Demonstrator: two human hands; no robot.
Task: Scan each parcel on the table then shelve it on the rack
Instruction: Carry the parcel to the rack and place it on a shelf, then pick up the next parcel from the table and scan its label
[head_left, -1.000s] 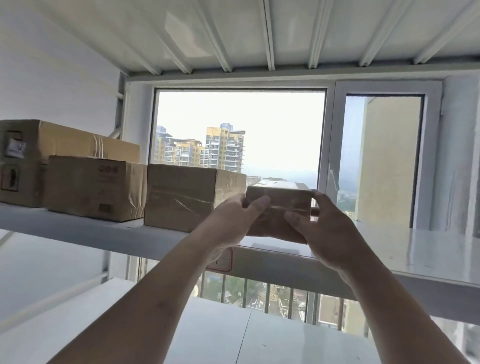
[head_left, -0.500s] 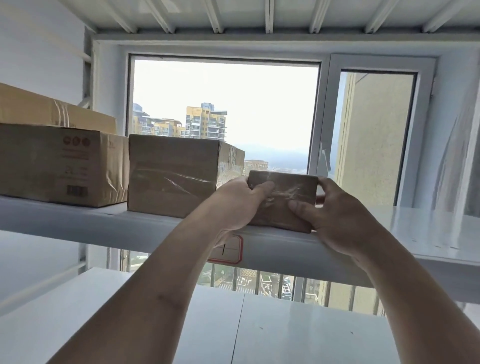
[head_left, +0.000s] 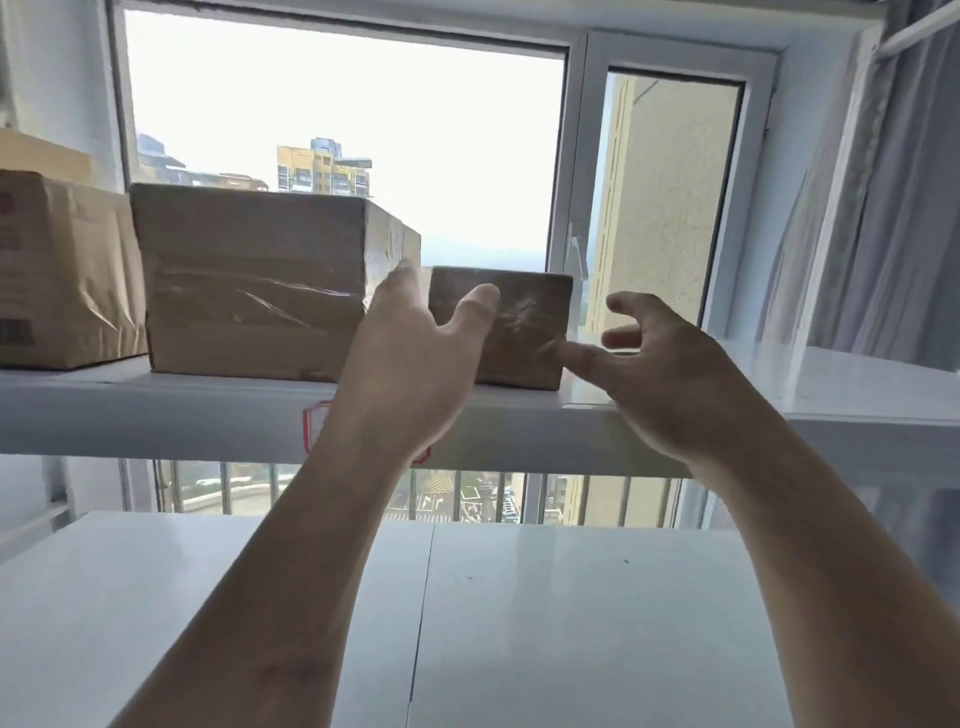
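A small brown taped parcel (head_left: 524, 322) stands on the white rack shelf (head_left: 156, 410), right beside a larger taped cardboard box (head_left: 249, 286). My left hand (head_left: 410, 364) is open just in front of the parcel's left end, fingers spread, no grip on it. My right hand (head_left: 660, 374) hovers open off the parcel's right end, with a fingertip close to its lower right corner. Both forearms reach up from the bottom of the view.
Another cardboard box (head_left: 57, 270) sits at the left end of the shelf. To the right of the small parcel the shelf surface is bare. A lower white shelf (head_left: 519, 613) lies beneath my arms. Behind are a window (head_left: 363, 104) and a curtain (head_left: 883, 208).
Both hands held the small parcel and set it on the shelf beside the big box; now they have let go and drawn back, fingers apart. The view has moved closer.
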